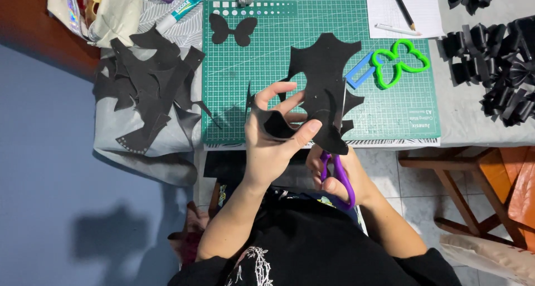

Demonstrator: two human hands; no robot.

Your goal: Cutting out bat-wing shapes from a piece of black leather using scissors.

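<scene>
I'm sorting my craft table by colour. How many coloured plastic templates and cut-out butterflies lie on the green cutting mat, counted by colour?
Green butterfly template: 1
Blue rectangular template: 1
Black cut-out butterfly: 1
Total: 3 on the cutting mat. The black sheet being cut with the purple scissors is held up by the left hand, so it is not counted.

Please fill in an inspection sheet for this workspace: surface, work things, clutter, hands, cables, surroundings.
Surface: green cutting mat on a grey table.
Work things: black sheet, partly cut; purple scissors.
Clutter: black offcuts, green butterfly template, black butterfly cutout, pencil, black folded pieces.
Hands: left hand holds the sheet; right hand grips the scissors.
Cables: nothing seen.
Surroundings: wooden stool, tiled floor.
</scene>
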